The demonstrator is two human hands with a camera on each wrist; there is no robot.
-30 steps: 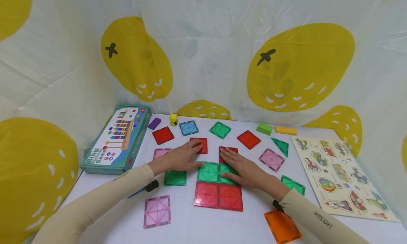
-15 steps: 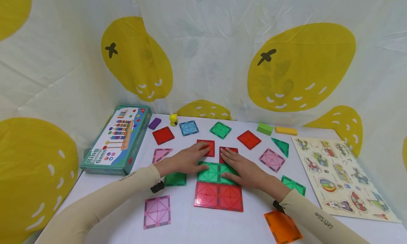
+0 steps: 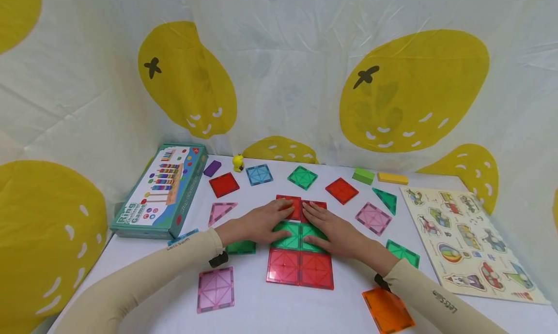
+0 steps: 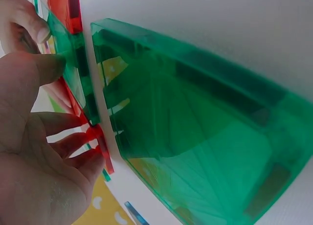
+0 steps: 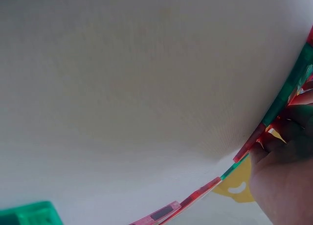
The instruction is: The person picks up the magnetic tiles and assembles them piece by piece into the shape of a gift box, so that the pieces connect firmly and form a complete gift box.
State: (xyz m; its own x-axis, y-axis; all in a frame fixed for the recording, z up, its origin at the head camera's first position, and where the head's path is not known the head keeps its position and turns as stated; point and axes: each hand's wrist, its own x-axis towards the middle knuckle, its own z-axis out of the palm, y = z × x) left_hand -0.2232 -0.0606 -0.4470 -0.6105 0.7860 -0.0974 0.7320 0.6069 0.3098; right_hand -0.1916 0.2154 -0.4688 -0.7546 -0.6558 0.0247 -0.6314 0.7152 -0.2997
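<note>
In the head view, magnetic tiles lie flat in two columns, three rows deep. The front row holds two red tiles, left [image 3: 283,267] and right [image 3: 316,270]; two green tiles, left [image 3: 295,239] and right [image 3: 309,231], form the middle. My left hand [image 3: 261,224] rests its fingertips on the far-left red tile [image 3: 297,209], its thumb over the left green tile. Fingers of my right hand [image 3: 340,233] lie across the far-right red tile [image 3: 320,205], thumb on the right green one. Both hands partly cover these tiles. A loose green tile [image 4: 205,117] looms close in the left wrist view.
Loose tiles surround the block, including pink [image 3: 215,289], orange [image 3: 387,311], blue [image 3: 259,174] and red [image 3: 342,191] ones. A game box [image 3: 161,189] stands left, a picture puzzle board [image 3: 468,242] right. Small blocks and a yellow figure [image 3: 238,163] line the back.
My left hand has slid right with the red tile under its fingers, and that tile now sits against the far-right red one. My right hand has stayed in place.
</note>
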